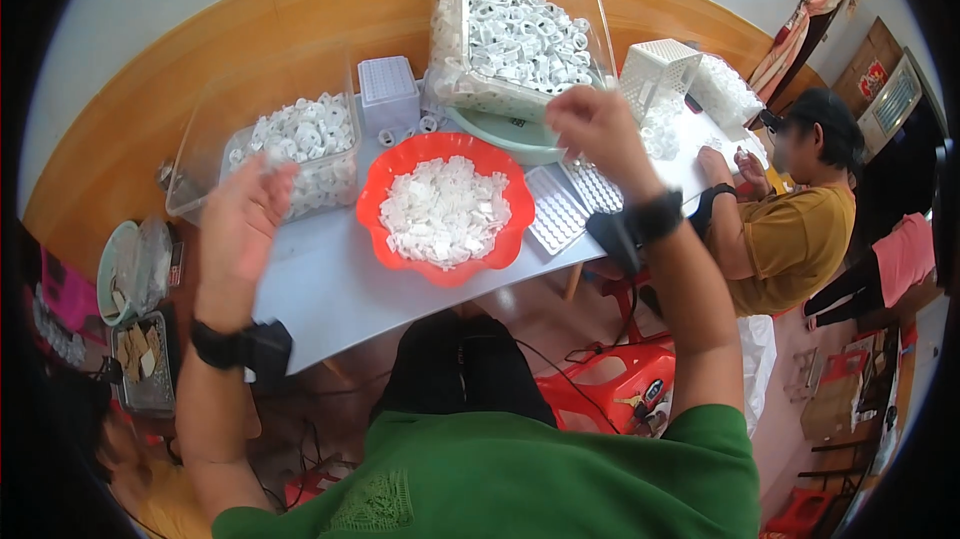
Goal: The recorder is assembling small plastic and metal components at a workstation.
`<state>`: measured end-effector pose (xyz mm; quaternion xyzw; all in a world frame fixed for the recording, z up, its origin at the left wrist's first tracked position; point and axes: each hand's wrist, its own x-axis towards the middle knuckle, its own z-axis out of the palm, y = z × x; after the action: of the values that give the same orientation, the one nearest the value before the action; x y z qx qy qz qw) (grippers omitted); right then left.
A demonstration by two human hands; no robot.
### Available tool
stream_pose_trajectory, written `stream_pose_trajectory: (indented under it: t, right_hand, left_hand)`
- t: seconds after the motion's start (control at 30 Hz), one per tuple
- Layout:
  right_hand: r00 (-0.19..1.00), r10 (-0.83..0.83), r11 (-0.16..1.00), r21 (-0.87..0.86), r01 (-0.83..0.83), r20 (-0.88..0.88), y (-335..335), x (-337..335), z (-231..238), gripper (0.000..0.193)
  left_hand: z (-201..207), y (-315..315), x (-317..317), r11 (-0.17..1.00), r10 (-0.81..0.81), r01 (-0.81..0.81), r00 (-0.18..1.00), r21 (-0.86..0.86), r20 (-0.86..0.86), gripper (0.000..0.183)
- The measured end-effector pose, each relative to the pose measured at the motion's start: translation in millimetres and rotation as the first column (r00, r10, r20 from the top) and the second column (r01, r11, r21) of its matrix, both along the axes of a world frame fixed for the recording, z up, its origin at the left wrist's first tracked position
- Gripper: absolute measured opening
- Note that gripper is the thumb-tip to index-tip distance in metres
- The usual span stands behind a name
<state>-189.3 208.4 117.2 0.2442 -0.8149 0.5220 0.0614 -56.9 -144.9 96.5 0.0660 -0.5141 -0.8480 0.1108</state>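
Observation:
My left hand [245, 219] is raised at the near side of a clear plastic bin [345, 174] of white ring-like parts [310, 129]. Motion blurs its fingers, and I cannot make out anything in them. My right hand [603, 136] hovers by the front corner of a larger clear bin [490, 94], heaped with similar white parts [530, 34]. Its fingers are bent together; whatever they may hold is too small to name. Between my hands sits a red scalloped bowl [440, 274] full of small whitish translucent pieces [445, 209].
Two white trays with rows of holes [556, 211] lie right of the bowl. A pale green basin [510, 144] is under the large bin. Behind stand a white stacked box [389, 89] and a perforated basket [655, 74]. A co-worker [790, 199] sits at the right; a red stool [620, 389] is below.

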Motion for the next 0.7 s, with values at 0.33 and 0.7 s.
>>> stream_pose_trajectory:
  t: [0.33, 0.7]
  right_hand:
    - [0.847, 0.199, 0.716, 0.663, 0.217, -0.493, 30, -183, -20, 0.024]
    - [1.000, -0.015, 0.908, 0.418, 0.020, -0.014, 42, -110, 30, 0.016]
  left_hand:
    - [-16, 15, 20, 0.993, -0.108, 0.097, 0.978, -0.073, -0.177, 0.038]
    - [-53, 63, 41, 0.949, -0.312, 0.314, 0.942, 0.002, 0.124, 0.028]
